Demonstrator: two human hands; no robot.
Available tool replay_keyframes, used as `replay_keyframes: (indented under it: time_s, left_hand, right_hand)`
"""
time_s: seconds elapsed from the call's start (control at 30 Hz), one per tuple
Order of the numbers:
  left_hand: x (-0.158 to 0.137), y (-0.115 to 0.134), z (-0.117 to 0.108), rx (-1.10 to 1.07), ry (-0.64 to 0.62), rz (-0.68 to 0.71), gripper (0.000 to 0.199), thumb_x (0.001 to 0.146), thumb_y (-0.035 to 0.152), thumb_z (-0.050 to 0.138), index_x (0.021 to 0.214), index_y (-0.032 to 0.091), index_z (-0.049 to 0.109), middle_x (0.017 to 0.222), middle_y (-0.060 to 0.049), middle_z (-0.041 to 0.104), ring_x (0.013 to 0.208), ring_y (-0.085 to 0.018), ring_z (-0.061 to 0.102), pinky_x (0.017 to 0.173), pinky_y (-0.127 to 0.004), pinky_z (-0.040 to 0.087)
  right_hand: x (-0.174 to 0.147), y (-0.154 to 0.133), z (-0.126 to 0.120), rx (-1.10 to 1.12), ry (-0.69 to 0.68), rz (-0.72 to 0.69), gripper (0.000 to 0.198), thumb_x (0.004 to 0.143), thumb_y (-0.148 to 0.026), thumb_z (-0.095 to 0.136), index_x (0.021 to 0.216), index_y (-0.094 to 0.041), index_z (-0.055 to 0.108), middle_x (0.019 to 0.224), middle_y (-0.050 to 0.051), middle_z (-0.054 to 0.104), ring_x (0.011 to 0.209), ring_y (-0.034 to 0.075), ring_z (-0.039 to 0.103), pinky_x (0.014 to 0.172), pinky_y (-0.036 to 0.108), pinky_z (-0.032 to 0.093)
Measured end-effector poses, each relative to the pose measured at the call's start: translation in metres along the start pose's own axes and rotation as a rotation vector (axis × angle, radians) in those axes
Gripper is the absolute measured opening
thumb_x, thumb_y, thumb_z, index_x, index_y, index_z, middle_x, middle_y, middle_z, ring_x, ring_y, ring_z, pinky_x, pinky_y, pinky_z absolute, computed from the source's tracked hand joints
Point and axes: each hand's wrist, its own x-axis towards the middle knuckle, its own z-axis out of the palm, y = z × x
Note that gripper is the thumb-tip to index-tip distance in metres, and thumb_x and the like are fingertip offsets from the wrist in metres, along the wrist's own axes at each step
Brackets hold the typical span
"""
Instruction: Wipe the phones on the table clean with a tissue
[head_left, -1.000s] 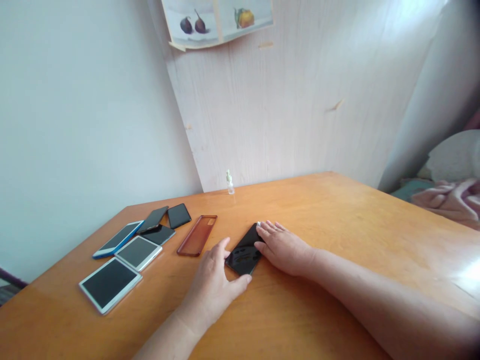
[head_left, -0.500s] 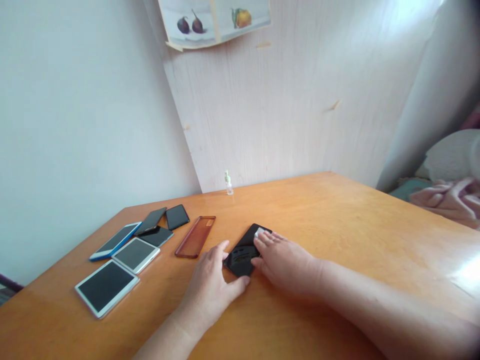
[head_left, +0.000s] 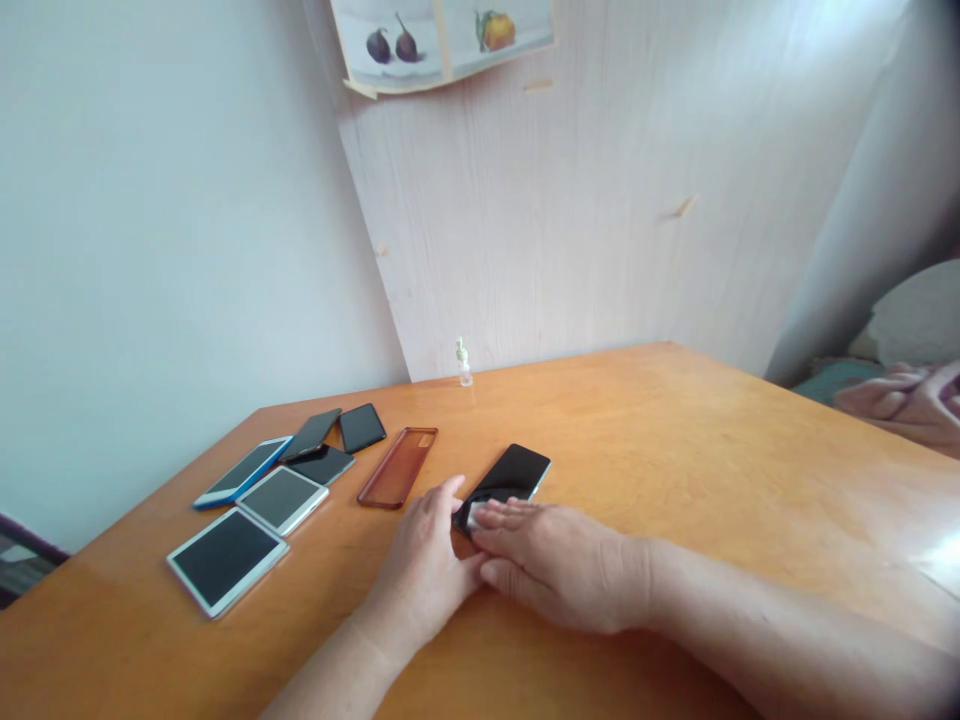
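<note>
A black smartphone (head_left: 511,474) lies screen up on the wooden table in front of me. My left hand (head_left: 427,565) grips its near end, fingers at the left edge and thumb toward the bottom edge. Under the fingertips of my right hand (head_left: 555,565) is a small white wipe (head_left: 474,516), pressed flat on the lower part of the screen. The right hand hides part of the phone and most of the wipe. A clear reddish-brown phone case (head_left: 397,470) rests just left of the phone, apart from both hands.
On the left lie a white tablet (head_left: 225,562), a second white tablet (head_left: 281,500), a blue-edged tablet (head_left: 244,472) and several dark phones (head_left: 362,428). A small clear pump bottle (head_left: 464,370) stands at the table's (head_left: 712,450) back edge, near the wall.
My right hand has slid the wipe down the screen from the upper part to the near end, close to my left thumb. The left hand stays at the phone; the view has shifted slightly.
</note>
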Motion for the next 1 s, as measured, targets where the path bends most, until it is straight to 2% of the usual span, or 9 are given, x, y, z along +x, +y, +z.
replay_keyframes:
  time_s: [0.1,0.27,0.33,0.43,0.5,0.63,0.7,0.9,1.0]
  left_hand:
    - [0.000,0.000,0.000,0.005,0.002,0.016,0.074,0.070,0.033,0.075,0.135,0.019,0.043,0.119,-0.012,0.063,0.111,-0.028,0.060,0.098,-0.047,0.049]
    - [-0.001,0.004,0.000,0.034,0.027,0.006,0.075,0.070,0.036,0.075,0.135,0.018,0.043,0.117,-0.012,0.063,0.110,-0.028,0.061,0.097,-0.047,0.049]
    - [0.000,0.004,0.001,0.027,0.019,0.005,0.076,0.069,0.036,0.075,0.135,0.018,0.043,0.116,-0.012,0.063,0.109,-0.029,0.061,0.097,-0.047,0.049]
    - [0.001,0.002,0.002,-0.002,0.022,0.010,0.077,0.068,0.034,0.074,0.136,0.018,0.042,0.117,-0.012,0.064,0.111,-0.029,0.061,0.098,-0.047,0.049]
    - [0.001,0.001,0.003,-0.012,0.032,0.005,0.080,0.068,0.034,0.074,0.138,0.018,0.040,0.117,-0.013,0.064,0.112,-0.029,0.061,0.098,-0.047,0.049]
    - [0.000,0.002,0.002,-0.001,0.041,-0.027,0.083,0.068,0.039,0.076,0.139,0.019,0.039,0.115,-0.011,0.063,0.109,-0.028,0.062,0.097,-0.047,0.049]
    - [-0.001,0.001,0.003,0.002,0.033,-0.031,0.083,0.069,0.040,0.075,0.140,0.019,0.038,0.115,-0.011,0.062,0.109,-0.028,0.062,0.097,-0.048,0.049]
    - [0.001,-0.003,0.004,-0.015,0.011,0.004,0.082,0.071,0.035,0.074,0.141,0.019,0.034,0.118,-0.011,0.061,0.114,-0.028,0.059,0.101,-0.048,0.047]
    - [0.000,-0.001,0.003,0.003,0.010,-0.004,0.082,0.072,0.036,0.073,0.141,0.019,0.033,0.118,-0.011,0.060,0.113,-0.027,0.059,0.100,-0.048,0.047]
  right_hand:
    - [0.003,0.005,0.002,0.042,-0.015,-0.065,0.045,0.104,-0.036,0.032,0.139,-0.017,0.052,0.147,0.011,0.050,0.137,0.024,0.044,0.117,0.041,0.031]
    - [0.013,0.039,0.004,-0.122,0.093,0.234,0.043,0.103,-0.031,0.034,0.133,-0.012,0.056,0.145,0.018,0.050,0.139,0.031,0.041,0.115,0.055,0.029]
    - [0.014,0.034,0.005,-0.092,0.090,0.174,0.043,0.102,-0.032,0.035,0.135,-0.012,0.055,0.146,0.017,0.049,0.139,0.029,0.041,0.116,0.052,0.029]
    - [0.014,0.019,0.009,0.030,0.025,-0.057,0.043,0.102,-0.032,0.036,0.140,-0.019,0.051,0.149,0.011,0.048,0.140,0.024,0.040,0.118,0.047,0.027]
    - [0.017,0.020,0.011,0.061,0.017,-0.085,0.043,0.102,-0.031,0.036,0.141,-0.023,0.050,0.149,0.008,0.048,0.140,0.023,0.040,0.119,0.051,0.021]
    - [0.025,0.050,0.010,-0.025,0.101,0.207,0.043,0.102,-0.032,0.034,0.140,-0.021,0.051,0.149,0.011,0.048,0.141,0.029,0.037,0.116,0.064,0.014]
    - [0.025,0.057,0.009,-0.061,0.125,0.284,0.044,0.101,-0.031,0.034,0.140,-0.018,0.051,0.149,0.014,0.047,0.141,0.031,0.037,0.116,0.065,0.014]
    - [0.020,0.025,0.013,0.033,0.047,-0.058,0.044,0.101,-0.032,0.036,0.143,-0.023,0.048,0.149,0.008,0.048,0.140,0.023,0.039,0.120,0.051,0.018]
    - [0.023,0.037,0.014,0.006,0.076,0.058,0.044,0.102,-0.033,0.035,0.143,-0.023,0.048,0.149,0.009,0.048,0.141,0.025,0.038,0.119,0.055,0.016]
